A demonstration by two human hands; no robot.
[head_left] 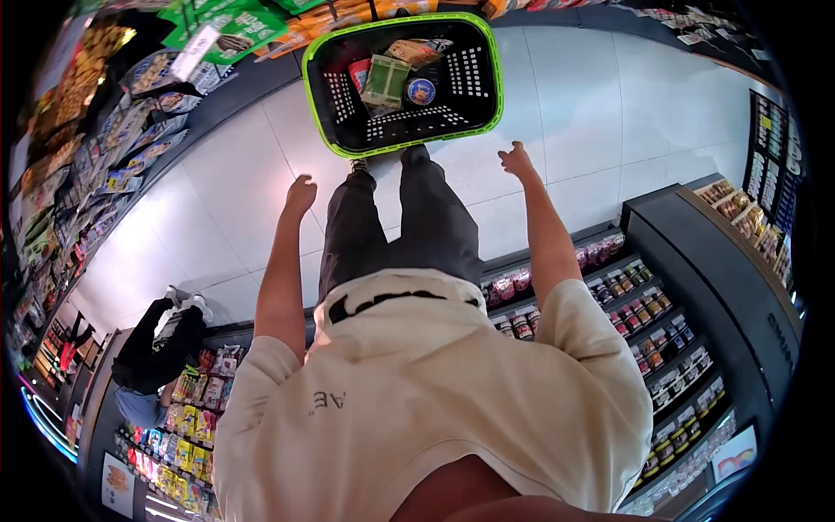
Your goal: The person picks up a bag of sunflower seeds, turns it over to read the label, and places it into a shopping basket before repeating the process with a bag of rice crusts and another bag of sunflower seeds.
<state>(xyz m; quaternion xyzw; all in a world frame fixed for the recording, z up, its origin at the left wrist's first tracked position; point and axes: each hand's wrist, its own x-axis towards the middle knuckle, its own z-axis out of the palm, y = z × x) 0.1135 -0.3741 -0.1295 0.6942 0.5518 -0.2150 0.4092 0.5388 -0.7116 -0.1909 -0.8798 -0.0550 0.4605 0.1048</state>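
Note:
Both of my hands hang free at my sides, holding nothing. My left hand [302, 193] is loosely curled, its fingers partly showing and not pressed together. On the other side, my right hand [515, 158] has its fingers apart. Just beyond my feet is a black shopping basket with a bright green rim [497, 96], and neither hand touches it. Inside lie a green package [387, 82], a round tub with a blue lid [421, 91], a brown-orange packet [413, 54] and a partly covered red item [358, 73].
Snack bags fill the shelf [143, 130] on the left, with green bags [228, 33] beyond the basket. Behind me are shelves of jars [639, 317] and a dark counter [696, 261]. Another person [143, 348] in dark trousers is at the left rear. Pale floor tiles [591, 113] surround the basket.

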